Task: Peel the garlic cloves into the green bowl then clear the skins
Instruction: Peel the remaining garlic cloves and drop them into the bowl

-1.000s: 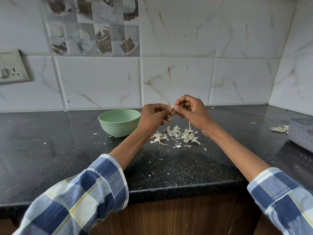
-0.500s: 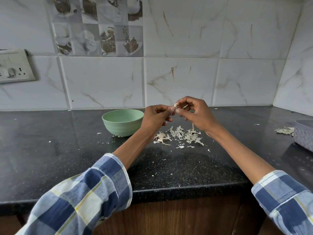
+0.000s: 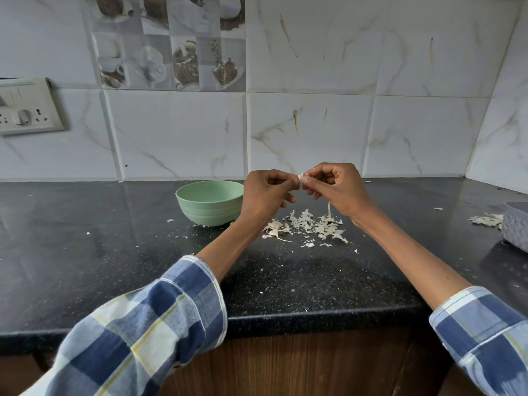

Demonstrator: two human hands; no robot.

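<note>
Pale garlic clove (image 3: pixel 300 176) pinched btwn L hand (image 3: pixel 264 197) & R hand (image 3: pixel 338 190), above skins (image 3: pixel 307 227).

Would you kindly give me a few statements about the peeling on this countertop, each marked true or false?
1. Both hands pinch the garlic clove above the counter. True.
2. The green bowl sits to the right of the right hand. False: it sits left of the left hand.
3. The garlic skins lie piled on the black counter. True.
4. The skins are inside the bowl. False: they lie on the counter beside it.
</note>
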